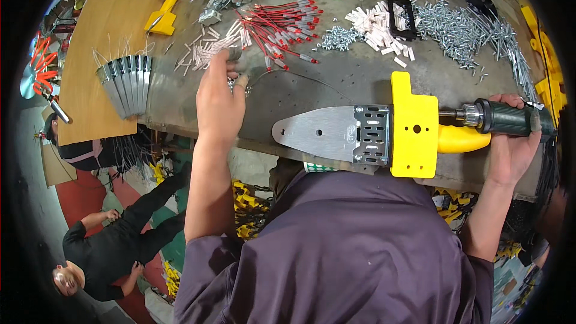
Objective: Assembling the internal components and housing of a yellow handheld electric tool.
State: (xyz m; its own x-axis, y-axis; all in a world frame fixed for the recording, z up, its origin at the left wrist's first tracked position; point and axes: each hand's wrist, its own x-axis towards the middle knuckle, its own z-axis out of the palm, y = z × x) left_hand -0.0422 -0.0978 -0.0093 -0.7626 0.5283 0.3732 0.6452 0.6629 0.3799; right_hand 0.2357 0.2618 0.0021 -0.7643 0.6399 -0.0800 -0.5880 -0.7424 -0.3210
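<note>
My right hand (513,150) is wrapped round a dark green electric screwdriver (507,118). Its shaft points left at the yellow plastic housing (415,123) of a hand-held heating tool, which lies sideways near the table's front edge. A perforated metal bracket (371,135) joins that housing to a flat, pointed grey metal plate (318,134); a yellow handle (462,138) extends right. Over the table, my left hand (221,105) has thumb and forefinger apart, with grey covers on their tips. It is beside small shiny metal parts (231,83) and white tubular pieces (204,51); I see nothing held.
Red-capped wired indicator lights (288,24), white blocks (378,27) and piles of screws (450,30) spread across the table's back. Metal strips with wires (126,84) and a yellow handle part (165,12) lie left. A person (105,252) is at the lower left.
</note>
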